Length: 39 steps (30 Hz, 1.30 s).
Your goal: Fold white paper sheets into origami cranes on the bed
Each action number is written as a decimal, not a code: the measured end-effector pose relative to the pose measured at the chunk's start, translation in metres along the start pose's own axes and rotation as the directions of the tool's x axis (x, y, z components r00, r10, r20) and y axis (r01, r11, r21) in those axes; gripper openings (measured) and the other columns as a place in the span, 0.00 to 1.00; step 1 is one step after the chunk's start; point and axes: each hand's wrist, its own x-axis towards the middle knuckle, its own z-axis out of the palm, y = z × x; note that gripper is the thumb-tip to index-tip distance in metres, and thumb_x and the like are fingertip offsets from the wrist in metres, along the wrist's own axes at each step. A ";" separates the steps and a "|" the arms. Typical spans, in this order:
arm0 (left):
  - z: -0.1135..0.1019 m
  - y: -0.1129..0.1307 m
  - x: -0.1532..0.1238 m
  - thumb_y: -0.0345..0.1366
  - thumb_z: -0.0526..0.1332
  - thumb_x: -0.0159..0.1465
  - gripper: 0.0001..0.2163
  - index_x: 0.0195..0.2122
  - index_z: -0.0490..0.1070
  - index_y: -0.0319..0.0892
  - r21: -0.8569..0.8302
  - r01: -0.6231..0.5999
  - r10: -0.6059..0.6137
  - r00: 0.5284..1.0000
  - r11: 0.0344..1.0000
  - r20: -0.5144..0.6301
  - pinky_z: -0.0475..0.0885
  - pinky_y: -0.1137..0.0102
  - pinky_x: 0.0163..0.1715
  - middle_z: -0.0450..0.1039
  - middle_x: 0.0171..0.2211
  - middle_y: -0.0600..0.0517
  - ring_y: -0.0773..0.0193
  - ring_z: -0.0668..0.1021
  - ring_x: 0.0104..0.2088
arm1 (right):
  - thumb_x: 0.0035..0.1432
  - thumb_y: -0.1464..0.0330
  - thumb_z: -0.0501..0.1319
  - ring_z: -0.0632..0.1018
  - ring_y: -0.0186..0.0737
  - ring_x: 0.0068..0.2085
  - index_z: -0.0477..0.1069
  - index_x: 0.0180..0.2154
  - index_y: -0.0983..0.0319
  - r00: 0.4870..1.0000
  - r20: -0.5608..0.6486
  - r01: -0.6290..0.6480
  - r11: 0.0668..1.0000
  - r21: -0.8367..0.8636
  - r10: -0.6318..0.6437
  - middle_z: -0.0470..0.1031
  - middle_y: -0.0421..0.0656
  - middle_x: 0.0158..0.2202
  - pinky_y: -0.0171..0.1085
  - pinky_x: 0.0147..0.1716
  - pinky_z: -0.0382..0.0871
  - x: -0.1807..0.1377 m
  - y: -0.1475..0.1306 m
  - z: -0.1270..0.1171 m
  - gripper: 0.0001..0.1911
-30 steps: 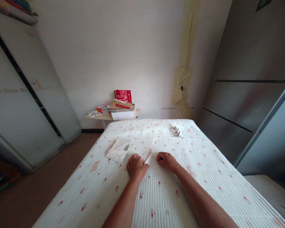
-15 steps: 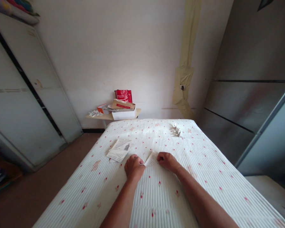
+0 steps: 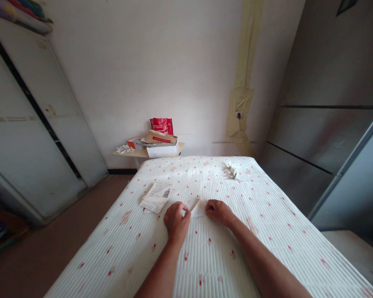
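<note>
A small sheet of printed paper [image 3: 199, 208] lies on the bed between my hands, its left edge slightly raised. My left hand [image 3: 177, 221] is at that edge, thumb and forefinger brought together in a pinch on it. With curled fingers, my right hand [image 3: 219, 212] grips the paper's right side; the fingertips are hidden beneath the hand. Left of my left hand rests a loose stack of printed sheets [image 3: 156, 198], the top one bearing a dark picture. Farther off to the right sits a little cluster of folded white paper pieces [image 3: 230, 171].
The bed [image 3: 192, 256] has a ribbed white cover with red flower specks. Beyond its far edge, a small table [image 3: 128, 153] holds boxes, a red bag [image 3: 161, 125] and white paper pieces. A cabinet [image 3: 27, 124] stands left, a grey refrigerator [image 3: 317, 124] right.
My left hand has shifted slightly right, and its thumb and forefinger now form a rounder pinch at the paper's edge. The paper's left edge looks less lifted. My right hand has stayed nearly still.
</note>
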 end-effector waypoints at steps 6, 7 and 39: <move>0.001 0.015 -0.004 0.44 0.58 0.53 0.11 0.33 0.68 0.44 0.183 -0.014 -0.016 0.986 0.983 0.164 0.56 0.64 0.47 0.69 0.38 0.51 0.57 0.68 0.46 | 0.46 0.66 0.59 0.69 0.33 0.28 0.69 0.27 0.60 0.995 -0.077 -0.066 0.991 -0.116 0.057 0.71 0.39 0.28 0.31 0.24 0.50 -0.003 -0.011 0.007 0.05; 0.001 0.015 -0.004 0.43 0.58 0.54 0.10 0.33 0.67 0.44 0.195 -0.012 -0.023 0.984 0.981 0.175 0.55 0.64 0.47 0.69 0.39 0.50 0.57 0.67 0.46 | 0.46 0.67 0.60 0.68 0.32 0.28 0.69 0.27 0.60 0.994 -0.086 -0.072 0.988 -0.133 0.061 0.71 0.39 0.28 0.31 0.24 0.50 -0.003 -0.012 0.008 0.04; 0.004 0.004 -0.004 0.29 0.58 0.49 0.08 0.30 0.69 0.46 0.034 -0.037 0.032 0.989 0.999 0.145 0.55 0.64 0.50 0.70 0.43 0.54 0.60 0.67 0.49 | 0.41 0.70 0.63 0.72 0.37 0.38 0.71 0.39 0.61 0.999 -0.037 0.018 0.996 0.083 -0.015 0.72 0.43 0.38 0.33 0.37 0.63 -0.006 0.017 -0.016 0.18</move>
